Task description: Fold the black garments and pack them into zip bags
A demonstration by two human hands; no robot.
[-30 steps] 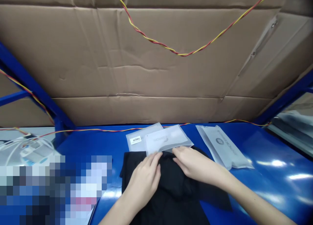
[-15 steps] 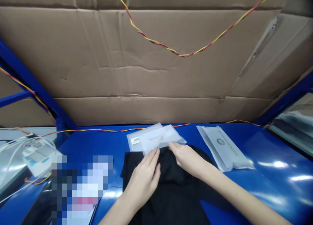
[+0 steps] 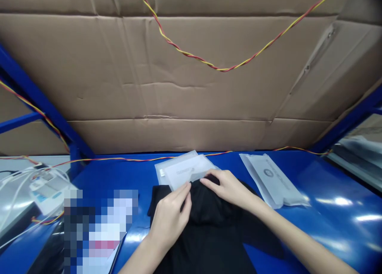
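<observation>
A black garment (image 3: 211, 242) lies spread on the blue table in front of me, its far edge bunched up and one sleeve-like part reaching to the right. My left hand (image 3: 170, 214) pinches the bunched cloth between thumb and fingers. Just right of it, my right hand (image 3: 225, 188) grips the far edge, thumb and fingers apart on either side of a fold. Right behind the garment lie a frosted bag (image 3: 189, 171) with faint print and a second frosted bag (image 3: 162, 164) with a small white label, partly overlapped by it.
A frosted bag (image 3: 270, 176) with a round dark logo lies on the blue table (image 3: 322, 226) to the right. White cables and a white device (image 3: 47, 190) sit at the left, beside a blurred-out patch. Cardboard (image 3: 185, 95) and twisted red-yellow wire (image 3: 223, 70) rise behind.
My right hand has shifted its grip on the far edge, its thumb now spread from the fingers. My left hand has moved slightly left. The frosted bag behind has slid a little left.
</observation>
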